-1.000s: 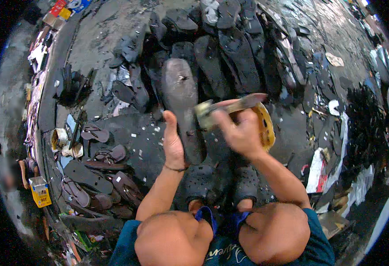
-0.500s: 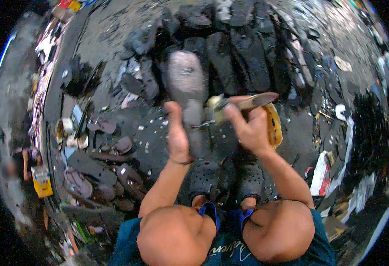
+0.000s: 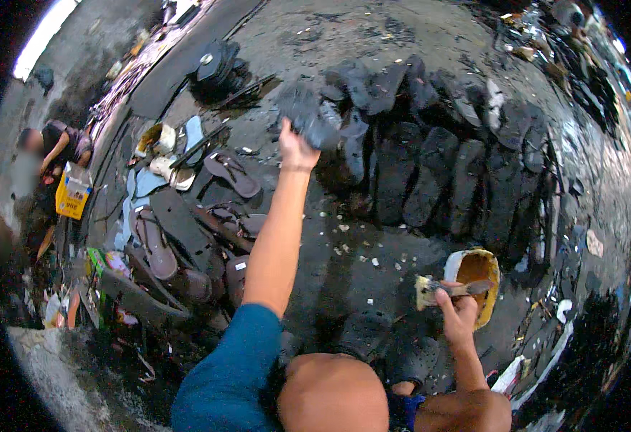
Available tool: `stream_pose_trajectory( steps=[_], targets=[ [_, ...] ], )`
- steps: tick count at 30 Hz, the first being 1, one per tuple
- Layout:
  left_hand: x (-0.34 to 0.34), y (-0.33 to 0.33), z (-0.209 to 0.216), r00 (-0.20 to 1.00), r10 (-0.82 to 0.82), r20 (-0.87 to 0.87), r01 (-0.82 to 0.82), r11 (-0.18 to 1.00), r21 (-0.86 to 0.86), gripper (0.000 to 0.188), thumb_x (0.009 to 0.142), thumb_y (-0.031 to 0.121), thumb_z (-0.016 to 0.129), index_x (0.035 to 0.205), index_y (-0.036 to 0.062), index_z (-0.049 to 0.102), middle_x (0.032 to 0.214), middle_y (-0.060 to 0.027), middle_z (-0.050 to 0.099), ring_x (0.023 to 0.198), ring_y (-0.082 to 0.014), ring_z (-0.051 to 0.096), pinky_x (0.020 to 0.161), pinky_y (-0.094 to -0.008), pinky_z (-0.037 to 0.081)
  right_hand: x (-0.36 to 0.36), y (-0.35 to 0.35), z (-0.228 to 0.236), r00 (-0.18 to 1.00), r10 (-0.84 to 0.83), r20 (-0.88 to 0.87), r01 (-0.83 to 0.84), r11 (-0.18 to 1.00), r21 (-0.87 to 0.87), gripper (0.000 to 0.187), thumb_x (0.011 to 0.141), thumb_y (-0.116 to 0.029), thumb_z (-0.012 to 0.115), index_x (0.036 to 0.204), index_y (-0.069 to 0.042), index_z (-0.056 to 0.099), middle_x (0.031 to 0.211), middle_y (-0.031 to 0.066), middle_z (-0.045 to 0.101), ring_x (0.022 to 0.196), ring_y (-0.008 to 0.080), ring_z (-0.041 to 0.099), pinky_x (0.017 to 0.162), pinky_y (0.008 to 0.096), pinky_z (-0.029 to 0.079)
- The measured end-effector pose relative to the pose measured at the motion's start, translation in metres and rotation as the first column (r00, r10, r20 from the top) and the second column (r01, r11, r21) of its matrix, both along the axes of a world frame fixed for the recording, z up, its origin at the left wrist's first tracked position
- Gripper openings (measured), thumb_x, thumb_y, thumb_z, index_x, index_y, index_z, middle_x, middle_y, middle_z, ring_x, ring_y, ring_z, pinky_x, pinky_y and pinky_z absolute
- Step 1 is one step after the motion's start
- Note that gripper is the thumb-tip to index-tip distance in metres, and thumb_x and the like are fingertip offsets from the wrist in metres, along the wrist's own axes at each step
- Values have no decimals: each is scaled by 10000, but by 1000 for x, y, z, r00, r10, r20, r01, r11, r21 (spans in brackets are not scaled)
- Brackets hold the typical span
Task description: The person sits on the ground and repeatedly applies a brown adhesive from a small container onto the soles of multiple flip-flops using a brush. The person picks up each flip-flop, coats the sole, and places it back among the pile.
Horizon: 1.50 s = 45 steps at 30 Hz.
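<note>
My left arm stretches far forward. My left hand point(image 3: 299, 150) is closed on the near edge of a dark shoe sole point(image 3: 308, 119), which is smeared by motion; its outline and the fingers beneath it are hard to make out. Lower on the right, my right hand point(image 3: 461, 317) grips a brush point(image 3: 478, 287) with a wooden handle. The brush's head is caked pale yellow and points left. Just behind that hand stands an open tub point(image 3: 495, 302), its walls crusted yellow and its inside brown. The brush handle passes over the tub's opening.
Rows of dark soles point(image 3: 434, 176) lie ahead, right of my left hand. Thong sandals point(image 3: 156, 245) are piled left of my arm. A black bundle point(image 3: 218, 72) sits farther off. At the far left a person point(image 3: 64, 144) is near a yellow box point(image 3: 74, 193). Scraps litter the floor.
The view has swung left. My left hand has gone from the middle, beside a blurred sole, to far forward left. My right hand, still with the brush, is now lower, beside the tub.
</note>
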<state>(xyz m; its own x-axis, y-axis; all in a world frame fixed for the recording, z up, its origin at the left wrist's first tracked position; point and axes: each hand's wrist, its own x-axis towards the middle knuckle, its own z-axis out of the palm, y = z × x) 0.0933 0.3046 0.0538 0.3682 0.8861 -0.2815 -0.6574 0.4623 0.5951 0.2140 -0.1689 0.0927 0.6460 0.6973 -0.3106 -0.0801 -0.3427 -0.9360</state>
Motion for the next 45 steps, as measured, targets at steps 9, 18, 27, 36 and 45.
stream_pose_trajectory(
  steps=[9,18,27,36,45],
  targets=[
    [-131,12,-75,-670,194,-716,355,931,-80,1329,696,621,835,1571,-47,91,1632,-246,211,1537,-362,159,1205,-487,271,73,-46,-9,694,14,720,246,935,-255,223,949,-143,688,1123,-5,677,1072,151,714,992,221,679,880,366,524],
    [-126,-106,-13,325,495,-806,356,725,589,801,833,-87,512,1558,-87,171,1515,-259,447,1397,-331,459,1160,-365,333,66,-96,28,814,326,481,141,692,-708,259,868,-179,731,1040,-3,647,819,218,674,746,409,648,715,469,513],
    [-113,-335,-18,216,-1,-976,962,171,212,687,815,185,711,1417,-59,487,1534,-250,419,1443,-416,373,1182,-472,333,32,-135,39,893,437,107,-265,704,-659,275,853,-238,751,959,-3,656,858,223,705,833,409,690,746,471,547],
    [-7,-310,-58,238,-100,-966,971,64,232,643,980,403,612,1484,25,481,1562,-248,397,1500,-391,289,1213,-436,270,31,-24,48,964,-158,216,127,980,151,249,883,-184,773,1060,-14,726,1027,93,746,954,210,699,888,353,529],
    [5,-309,23,722,-656,-219,622,754,-209,468,1073,363,375,1285,18,609,1187,-96,692,1029,-226,681,893,-389,566,37,34,47,830,-197,523,48,957,284,236,851,-153,780,1064,-77,714,1010,141,715,924,321,699,836,393,545]
  ],
)
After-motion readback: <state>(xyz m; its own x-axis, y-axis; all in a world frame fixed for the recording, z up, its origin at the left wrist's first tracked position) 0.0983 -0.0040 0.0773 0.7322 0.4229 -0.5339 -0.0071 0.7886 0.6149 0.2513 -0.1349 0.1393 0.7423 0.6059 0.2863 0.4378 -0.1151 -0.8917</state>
